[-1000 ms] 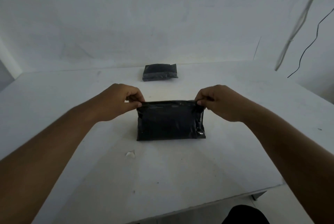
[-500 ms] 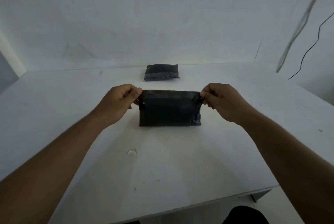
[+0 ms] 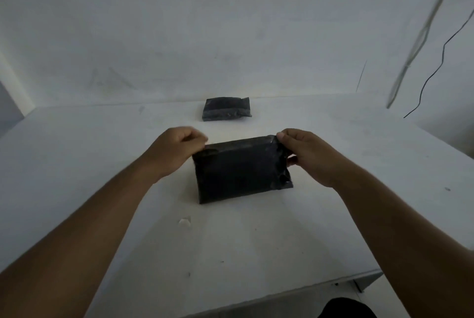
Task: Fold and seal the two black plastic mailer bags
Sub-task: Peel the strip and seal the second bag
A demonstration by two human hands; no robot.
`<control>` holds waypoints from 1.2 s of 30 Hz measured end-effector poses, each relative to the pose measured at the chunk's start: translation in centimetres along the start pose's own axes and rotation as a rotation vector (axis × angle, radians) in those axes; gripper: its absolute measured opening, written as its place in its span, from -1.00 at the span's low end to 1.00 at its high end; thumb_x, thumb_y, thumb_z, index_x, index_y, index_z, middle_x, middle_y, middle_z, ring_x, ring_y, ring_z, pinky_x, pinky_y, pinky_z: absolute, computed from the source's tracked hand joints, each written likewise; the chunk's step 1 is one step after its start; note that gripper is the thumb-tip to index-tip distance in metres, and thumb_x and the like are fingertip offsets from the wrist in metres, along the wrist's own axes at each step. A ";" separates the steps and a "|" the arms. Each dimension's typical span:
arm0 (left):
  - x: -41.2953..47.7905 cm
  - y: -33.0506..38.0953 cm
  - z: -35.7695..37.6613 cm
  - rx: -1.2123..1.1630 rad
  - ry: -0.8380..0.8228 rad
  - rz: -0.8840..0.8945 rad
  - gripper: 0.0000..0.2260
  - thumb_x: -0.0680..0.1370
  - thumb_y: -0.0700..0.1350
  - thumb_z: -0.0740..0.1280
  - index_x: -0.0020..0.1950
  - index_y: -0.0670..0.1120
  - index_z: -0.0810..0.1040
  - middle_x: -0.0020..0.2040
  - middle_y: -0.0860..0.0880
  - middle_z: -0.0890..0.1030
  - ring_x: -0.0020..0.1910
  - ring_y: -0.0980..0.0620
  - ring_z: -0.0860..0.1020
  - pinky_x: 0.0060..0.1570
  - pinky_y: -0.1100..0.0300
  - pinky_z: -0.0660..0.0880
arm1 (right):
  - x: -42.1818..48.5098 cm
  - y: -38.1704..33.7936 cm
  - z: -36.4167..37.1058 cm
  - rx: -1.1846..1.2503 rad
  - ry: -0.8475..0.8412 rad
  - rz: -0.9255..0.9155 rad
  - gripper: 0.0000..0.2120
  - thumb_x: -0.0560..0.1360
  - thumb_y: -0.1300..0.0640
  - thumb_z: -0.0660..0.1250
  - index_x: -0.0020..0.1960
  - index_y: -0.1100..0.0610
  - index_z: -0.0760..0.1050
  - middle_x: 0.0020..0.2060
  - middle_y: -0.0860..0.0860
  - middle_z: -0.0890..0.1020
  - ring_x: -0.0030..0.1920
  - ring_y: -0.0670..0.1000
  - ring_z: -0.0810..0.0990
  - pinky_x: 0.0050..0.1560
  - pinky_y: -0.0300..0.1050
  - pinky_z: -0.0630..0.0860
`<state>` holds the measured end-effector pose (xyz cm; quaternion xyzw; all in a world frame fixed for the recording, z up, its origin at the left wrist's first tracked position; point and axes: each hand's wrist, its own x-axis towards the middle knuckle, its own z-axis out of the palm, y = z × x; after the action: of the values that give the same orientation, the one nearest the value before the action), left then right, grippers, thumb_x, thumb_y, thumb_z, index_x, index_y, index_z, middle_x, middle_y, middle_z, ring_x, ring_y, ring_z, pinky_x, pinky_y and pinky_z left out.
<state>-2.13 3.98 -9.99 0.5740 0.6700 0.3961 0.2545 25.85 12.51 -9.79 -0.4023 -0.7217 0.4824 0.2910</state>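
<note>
A filled black mailer bag (image 3: 241, 170) is in the middle of the white table (image 3: 256, 240), tilted so its right end is higher. My left hand (image 3: 171, 153) pinches its upper left corner with curled fingers. My right hand (image 3: 305, 154) grips its right end, thumb on top and fingers behind. A second black mailer bag (image 3: 227, 108), folded, lies flat at the far edge of the table near the wall, untouched.
A small scrap of clear plastic (image 3: 185, 221) lies on the table in front of the held bag. A black wire (image 3: 436, 71) and pale cables (image 3: 420, 35) hang down the wall at the right. The table's front edge runs close to my body.
The held bag has been turned and tilted, its right end raised, after being pushed away from me. My right hand shifted its hold round the right end.
</note>
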 end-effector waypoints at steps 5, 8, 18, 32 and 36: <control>1.3 6.3 3.5 0.190 -0.094 0.192 -0.70 0.47 0.19 0.46 0.08 0.05 0.67 -0.05 0.14 0.67 -0.08 0.27 0.60 -0.08 0.36 0.46 | 0.1 -1.0 3.0 0.080 0.000 -0.038 -0.70 0.67 0.06 0.19 -0.05 0.26 0.54 -0.27 0.12 0.50 -0.25 0.04 0.47 -0.17 -0.07 0.49; 2.6 7.0 4.7 0.172 -0.181 0.163 -0.82 0.48 0.05 0.49 0.04 0.04 0.71 -0.08 0.10 0.70 -0.10 0.21 0.63 -0.07 0.30 0.48 | -0.1 -0.7 3.3 0.218 0.033 -0.002 -0.64 0.68 0.02 0.15 0.06 0.29 0.57 -0.24 0.14 0.55 -0.23 0.05 0.53 -0.17 -0.09 0.53; 4.2 5.5 4.8 0.115 -0.084 0.038 -0.82 0.59 0.00 0.36 -0.08 -0.08 0.67 -0.03 0.03 0.66 -0.02 0.08 0.59 0.03 0.14 0.49 | -1.5 2.4 3.3 0.077 -0.067 0.074 -0.86 0.58 0.21 0.34 0.02 0.28 0.63 -0.15 0.36 0.63 -0.25 0.11 0.52 -0.14 -0.05 0.50; 4.3 5.1 5.4 0.308 0.038 0.147 -0.62 0.66 0.06 0.19 -0.11 -0.22 0.55 -0.13 -0.21 0.61 -0.26 -0.02 0.50 -0.30 0.17 0.35 | -1.8 1.6 5.2 -0.030 0.083 0.095 -0.74 0.63 0.08 0.28 -0.19 0.19 0.49 -0.40 0.07 0.50 -0.34 0.07 0.42 -0.25 -0.03 0.40; 4.1 4.9 5.2 0.124 -0.113 0.020 -0.48 0.46 0.32 0.36 -0.05 -0.17 0.64 -0.10 -0.17 0.67 -0.13 -0.05 0.64 -0.01 0.03 0.56 | -1.8 1.8 5.5 -0.232 0.093 0.031 -0.66 0.67 0.06 0.17 -0.26 0.10 0.44 -0.38 0.05 0.50 -0.34 0.03 0.42 -0.22 -0.01 0.39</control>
<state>3.94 9.31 -8.37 0.6167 0.6722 0.3233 0.2517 22.90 8.78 -13.57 -0.4663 -0.7521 0.3810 0.2680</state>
